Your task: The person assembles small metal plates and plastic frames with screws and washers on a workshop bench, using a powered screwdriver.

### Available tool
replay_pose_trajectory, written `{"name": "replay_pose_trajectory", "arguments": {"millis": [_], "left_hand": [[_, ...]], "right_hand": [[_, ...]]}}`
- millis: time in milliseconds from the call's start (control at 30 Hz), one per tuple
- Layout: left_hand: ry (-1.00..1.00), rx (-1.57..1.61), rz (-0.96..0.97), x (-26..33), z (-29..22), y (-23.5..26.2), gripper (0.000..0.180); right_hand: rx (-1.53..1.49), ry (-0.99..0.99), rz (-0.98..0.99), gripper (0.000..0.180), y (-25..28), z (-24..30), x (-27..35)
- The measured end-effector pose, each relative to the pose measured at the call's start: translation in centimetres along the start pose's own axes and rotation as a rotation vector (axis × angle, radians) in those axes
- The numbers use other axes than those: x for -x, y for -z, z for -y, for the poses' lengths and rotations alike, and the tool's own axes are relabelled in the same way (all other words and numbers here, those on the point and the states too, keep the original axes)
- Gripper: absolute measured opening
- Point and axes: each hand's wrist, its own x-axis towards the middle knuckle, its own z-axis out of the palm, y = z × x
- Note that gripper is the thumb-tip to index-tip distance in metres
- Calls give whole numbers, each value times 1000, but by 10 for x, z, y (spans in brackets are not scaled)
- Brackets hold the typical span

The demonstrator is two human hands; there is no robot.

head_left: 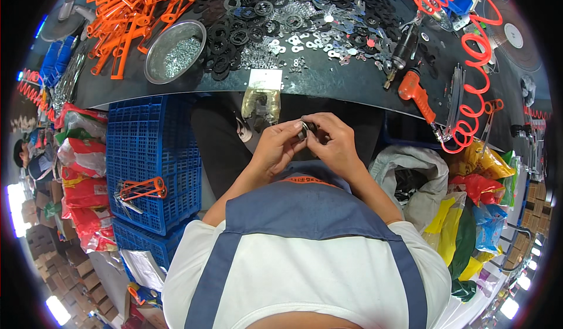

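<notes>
Close to my apron, my left hand [278,146] and my right hand [335,143] meet over my lap. Between their fingertips is a small dark ring-shaped part [306,131], pinched by both; the fingers hide much of it. Just beyond, a clear plastic bag [261,103] with a white label hangs at the table's edge. On the dark table [346,81] ahead lie piles of black rings [221,48] and small flat silver metal pieces [319,43].
Orange frames [126,25] are heaped beside a metal bowl [176,52] of small silver parts. At right lie an orange-handled air tool [415,92], a black air screwdriver [404,48] and a red coiled hose [478,53]. Blue crates [151,159] stand left, a white sack [409,162] right.
</notes>
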Motion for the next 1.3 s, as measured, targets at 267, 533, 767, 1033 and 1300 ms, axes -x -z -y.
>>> {"name": "replay_pose_trajectory", "arguments": {"millis": [267,533,767,1033,1300], "left_hand": [[-4,1,11,1,-1,-3,27],[-2,8,38,1,1,0,26],[-14,-11,20,4,1,-2,29],[1,-7,8,4,1,-1,29],[-2,-12,37,4,0,-2,27]], "right_hand": [[-14,-13,33,31,2,2,2],[1,2,30,32,2,4,2],[-1,-5,35,30,2,5,2],[-10,-18,16,30,0,4,4],[-1,-19,40,33,1,4,4]]}}
